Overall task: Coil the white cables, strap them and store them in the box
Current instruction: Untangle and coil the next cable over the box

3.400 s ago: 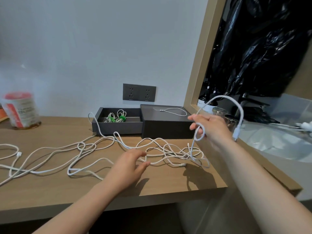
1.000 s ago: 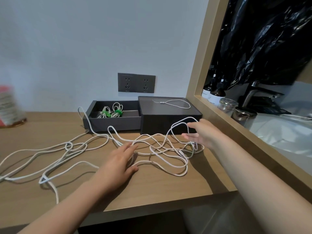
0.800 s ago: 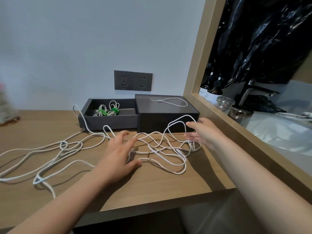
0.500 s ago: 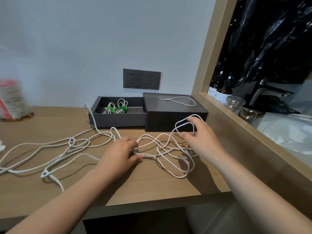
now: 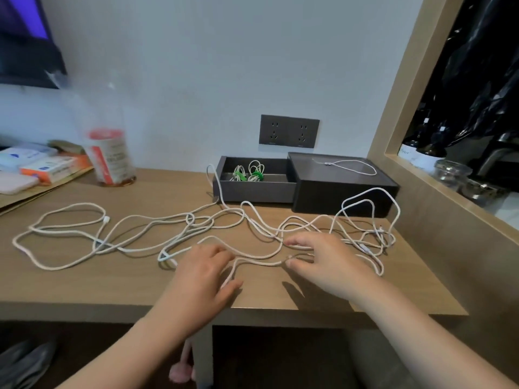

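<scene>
The white cables (image 5: pixel 191 219) lie uncoiled in one long tangle across the wooden surface (image 5: pixel 84 276), from a plug end at the far left to a heap of standing loops at the right, just in front of the dark box (image 5: pixel 252 189). Two coils with green straps (image 5: pixel 250 174) are already in its open tray. My left hand (image 5: pixel 205 265) rests flat with relaxed fingers on a strand near the front edge. My right hand (image 5: pixel 323 259) is spread over the next strand, thumb and forefinger apart around what looks like a loose end; neither grip has closed on anything. The main risk I see is pulling that end before I trace it: the strands cross many times, and one small loop in the middle could cinch into a knot. I cannot tell how many cables there are, so I might wind two together. One strand climbs against the tray's left corner, and a hard tug could drag the box or spill the finished coils. The right-hand loops sit near the surface's edge and could slide off. A whipping plug could also knock the red-labelled container (image 5: pixel 109 158) at the left.
</scene>
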Demonstrator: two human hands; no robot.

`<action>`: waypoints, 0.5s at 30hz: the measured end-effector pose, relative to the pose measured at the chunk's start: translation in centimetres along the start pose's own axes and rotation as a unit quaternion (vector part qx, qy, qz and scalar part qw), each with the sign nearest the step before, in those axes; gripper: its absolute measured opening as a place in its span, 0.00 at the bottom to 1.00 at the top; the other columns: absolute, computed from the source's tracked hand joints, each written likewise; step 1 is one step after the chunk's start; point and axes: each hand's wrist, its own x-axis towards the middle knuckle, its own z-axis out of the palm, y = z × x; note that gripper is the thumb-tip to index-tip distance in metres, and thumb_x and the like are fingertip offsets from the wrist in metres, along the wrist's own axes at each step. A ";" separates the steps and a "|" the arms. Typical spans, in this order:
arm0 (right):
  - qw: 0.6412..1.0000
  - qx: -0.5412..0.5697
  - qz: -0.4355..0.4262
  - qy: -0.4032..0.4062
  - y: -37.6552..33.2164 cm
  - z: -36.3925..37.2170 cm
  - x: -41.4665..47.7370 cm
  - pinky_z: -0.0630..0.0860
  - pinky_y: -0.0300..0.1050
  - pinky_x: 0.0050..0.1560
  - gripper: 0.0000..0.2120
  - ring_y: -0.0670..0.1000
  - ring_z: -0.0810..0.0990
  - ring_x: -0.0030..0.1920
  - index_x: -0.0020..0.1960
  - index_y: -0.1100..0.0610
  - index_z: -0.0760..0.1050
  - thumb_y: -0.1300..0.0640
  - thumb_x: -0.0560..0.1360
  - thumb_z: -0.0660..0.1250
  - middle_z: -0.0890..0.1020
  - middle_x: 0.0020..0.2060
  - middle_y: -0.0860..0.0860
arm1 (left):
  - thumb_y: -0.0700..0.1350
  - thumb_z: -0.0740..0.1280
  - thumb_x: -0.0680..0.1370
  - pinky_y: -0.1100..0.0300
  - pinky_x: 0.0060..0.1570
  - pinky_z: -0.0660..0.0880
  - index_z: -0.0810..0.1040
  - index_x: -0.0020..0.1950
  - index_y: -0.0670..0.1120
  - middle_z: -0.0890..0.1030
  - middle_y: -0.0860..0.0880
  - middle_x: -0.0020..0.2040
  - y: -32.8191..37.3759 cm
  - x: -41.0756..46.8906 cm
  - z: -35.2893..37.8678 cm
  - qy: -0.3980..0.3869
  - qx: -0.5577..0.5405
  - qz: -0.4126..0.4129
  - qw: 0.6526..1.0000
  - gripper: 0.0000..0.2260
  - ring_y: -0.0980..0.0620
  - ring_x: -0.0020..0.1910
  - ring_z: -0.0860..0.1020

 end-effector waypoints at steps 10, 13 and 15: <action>0.994 -0.078 -0.039 -0.074 -0.9 2.9 1.0 0.72 0.36 0.55 0.20 0.43 0.73 0.59 0.70 0.45 0.71 0.45 0.78 0.64 0.74 0.63 0.44 | 0.82 0.51 0.60 0.40 0.73 0.51 0.45 0.78 0.61 0.44 0.46 0.79 -2.5 -1.6 -2.0 -0.051 -0.035 -0.228 0.972 0.51 0.40 0.78 0.43; 0.995 -0.068 -0.037 -0.066 -0.5 3.0 1.3 0.73 0.37 0.55 0.18 0.41 0.73 0.55 0.66 0.45 0.75 0.45 0.78 0.65 0.75 0.59 0.43 | 0.80 0.50 0.60 0.52 0.69 0.62 0.59 0.75 0.58 0.65 0.46 0.72 -3.2 -0.6 -1.9 -0.099 0.015 -0.174 0.980 0.48 0.45 0.71 0.63; 0.996 -0.063 -0.036 -0.046 -0.4 2.9 1.3 0.71 0.34 0.55 0.18 0.40 0.72 0.56 0.67 0.45 0.75 0.45 0.77 0.66 0.74 0.60 0.42 | 0.75 0.48 0.64 0.58 0.62 0.65 0.72 0.65 0.53 0.74 0.51 0.62 -3.3 0.0 -1.7 -0.095 0.069 -0.116 0.986 0.39 0.49 0.62 0.70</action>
